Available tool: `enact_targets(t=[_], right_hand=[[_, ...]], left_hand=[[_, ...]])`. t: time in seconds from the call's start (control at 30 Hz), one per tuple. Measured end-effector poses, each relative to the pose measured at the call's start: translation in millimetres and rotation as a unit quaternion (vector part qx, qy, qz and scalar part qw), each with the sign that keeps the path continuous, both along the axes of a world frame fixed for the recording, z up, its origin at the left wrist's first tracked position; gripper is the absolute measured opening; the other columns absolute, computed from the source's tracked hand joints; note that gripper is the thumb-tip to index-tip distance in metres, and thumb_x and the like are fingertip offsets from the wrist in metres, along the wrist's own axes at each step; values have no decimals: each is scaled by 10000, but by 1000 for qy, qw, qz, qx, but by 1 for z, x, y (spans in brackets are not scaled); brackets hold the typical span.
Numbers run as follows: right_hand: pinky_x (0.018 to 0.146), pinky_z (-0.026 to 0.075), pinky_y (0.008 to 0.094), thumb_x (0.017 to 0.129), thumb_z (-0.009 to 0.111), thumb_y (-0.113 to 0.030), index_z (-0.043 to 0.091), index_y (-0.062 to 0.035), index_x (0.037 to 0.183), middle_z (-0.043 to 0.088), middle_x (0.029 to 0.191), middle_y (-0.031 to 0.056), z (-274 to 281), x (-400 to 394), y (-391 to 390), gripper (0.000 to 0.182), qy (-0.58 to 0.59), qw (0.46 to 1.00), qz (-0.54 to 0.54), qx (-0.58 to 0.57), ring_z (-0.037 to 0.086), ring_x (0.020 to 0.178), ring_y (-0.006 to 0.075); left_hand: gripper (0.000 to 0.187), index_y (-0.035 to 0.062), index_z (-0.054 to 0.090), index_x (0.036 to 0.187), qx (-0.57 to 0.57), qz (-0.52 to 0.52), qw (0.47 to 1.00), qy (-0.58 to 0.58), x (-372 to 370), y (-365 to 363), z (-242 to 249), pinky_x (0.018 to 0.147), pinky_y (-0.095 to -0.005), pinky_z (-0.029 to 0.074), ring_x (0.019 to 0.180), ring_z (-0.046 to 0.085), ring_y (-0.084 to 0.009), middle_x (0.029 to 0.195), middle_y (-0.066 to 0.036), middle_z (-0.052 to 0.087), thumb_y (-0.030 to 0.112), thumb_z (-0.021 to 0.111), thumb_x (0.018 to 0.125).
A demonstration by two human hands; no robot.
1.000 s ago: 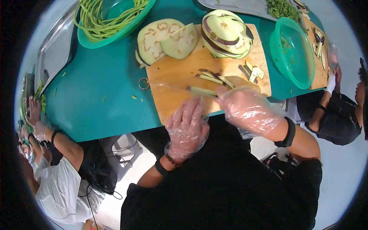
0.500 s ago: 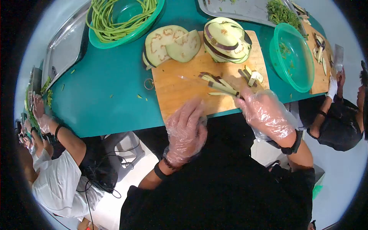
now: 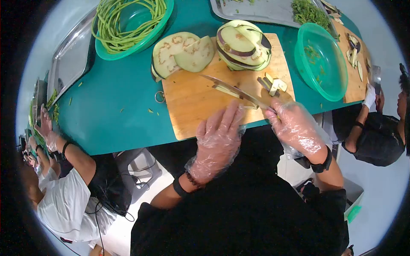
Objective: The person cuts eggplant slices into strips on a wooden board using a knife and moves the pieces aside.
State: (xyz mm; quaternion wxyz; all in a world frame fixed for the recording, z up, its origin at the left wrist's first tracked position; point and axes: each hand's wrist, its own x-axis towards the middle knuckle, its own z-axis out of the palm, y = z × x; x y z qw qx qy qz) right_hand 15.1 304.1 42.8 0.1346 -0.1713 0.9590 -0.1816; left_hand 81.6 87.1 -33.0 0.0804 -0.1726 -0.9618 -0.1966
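Note:
A knife [image 3: 239, 91] is in my gloved right hand [image 3: 295, 123], its blade pointing up-left over the wooden cutting board [image 3: 188, 102]. Eggplant strips [image 3: 228, 90] lie beside and partly under the blade. My gloved left hand [image 3: 220, 136] is at the board's near edge, fingers extended towards the strips; no object shows in it. Short eggplant pieces [image 3: 273, 84] sit right of the blade. At the board's far side is a stack of eggplant slices [image 3: 243, 45]; more wide slices [image 3: 175, 53] rest at its far left corner.
Green beans fill a green bowl [image 3: 158, 36] at the back left. Another green bowl [image 3: 322, 64] stands right of the board. Metal trays [image 3: 72, 59] lie at the far left and back. Co-workers are at both sides, one near a second board [image 3: 352, 85].
My left hand has moved right and forward, closer to the strips. The knife blade now shows clearly across the board, left of my right hand. The strips have shifted.

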Motion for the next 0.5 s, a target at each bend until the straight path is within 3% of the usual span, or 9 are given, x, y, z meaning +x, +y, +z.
enact_targets(t=[0.1,0.17,0.27,0.5], right_hand=[[648,480,565,1013,655,-231,616,-37,1025,619,732,260,1,3,4,199,7,1000,-16,17,626,749,499],[647,481,562,1008,662,-223,612,-36,1011,614,729,257,-1,5,9,194,8,1000,-25,16,623,746,498],[645,480,563,1006,664,-222,605,-34,980,623,742,253,-6,14,5,199,67,995,-18,-73,624,753,497],[638,477,577,999,663,-213,597,-37,978,615,724,256,-4,22,1,189,2,999,-46,3,620,747,498]], left_hand=[[658,142,615,1409,-18,21,999,25,-3,2,7,979,-384,404,1248,564,-184,1492,22,566,175,740,764],[684,141,606,1422,-11,16,1000,19,-3,0,10,983,-390,402,1250,561,-189,1496,19,562,175,744,753],[715,142,595,1437,-8,14,1000,22,-3,0,10,987,-396,400,1256,555,-195,1498,17,560,171,748,739],[712,154,601,1432,-8,14,999,30,-2,0,4,989,-393,394,1255,547,-196,1506,22,558,159,734,733]])
